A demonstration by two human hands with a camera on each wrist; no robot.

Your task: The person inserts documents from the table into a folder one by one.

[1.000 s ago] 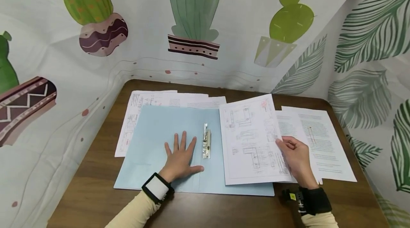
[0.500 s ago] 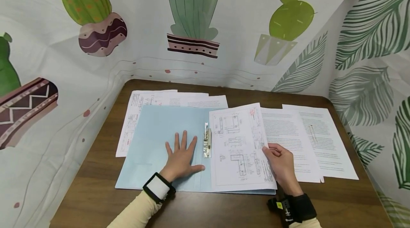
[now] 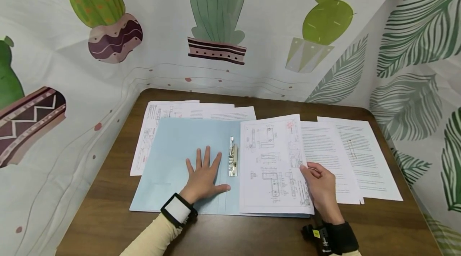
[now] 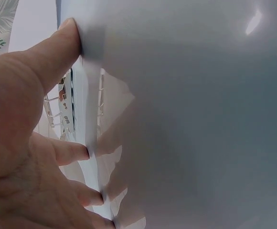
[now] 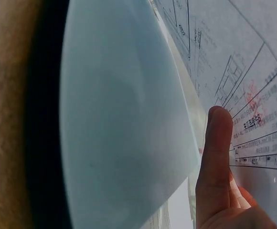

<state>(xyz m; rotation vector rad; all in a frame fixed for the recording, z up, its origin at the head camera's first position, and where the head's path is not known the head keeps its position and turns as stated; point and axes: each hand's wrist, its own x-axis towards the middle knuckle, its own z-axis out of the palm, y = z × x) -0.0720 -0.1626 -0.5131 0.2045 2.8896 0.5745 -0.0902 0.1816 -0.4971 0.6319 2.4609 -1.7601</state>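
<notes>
A light blue folder (image 3: 169,140) lies spread open on the table, with a metal clip (image 3: 233,158) near its spine. My left hand (image 3: 203,178) rests on the folder's left cover, palm down and fingers spread. In the left wrist view the clip (image 4: 66,102) shows beyond the thumb. My right hand (image 3: 322,184) pinches the right edge of a white sheet with technical drawings (image 3: 266,160). That sheet covers most of the folder's right side, its left edge just right of the clip. In the right wrist view, the sheet (image 5: 253,57) is raised above the blue cover (image 5: 124,114).
Printed text pages (image 3: 374,160) lie overlapping on the right of the wooden table (image 3: 230,236). More papers (image 3: 144,136) stick out from under the folder at the back and left. A patterned cloth (image 3: 155,16) hangs behind the table.
My right hand has carried the drawing sheet left over the folder, then slightly back to the right. The sheet has turned straighter with the folder. My left hand stays in place.
</notes>
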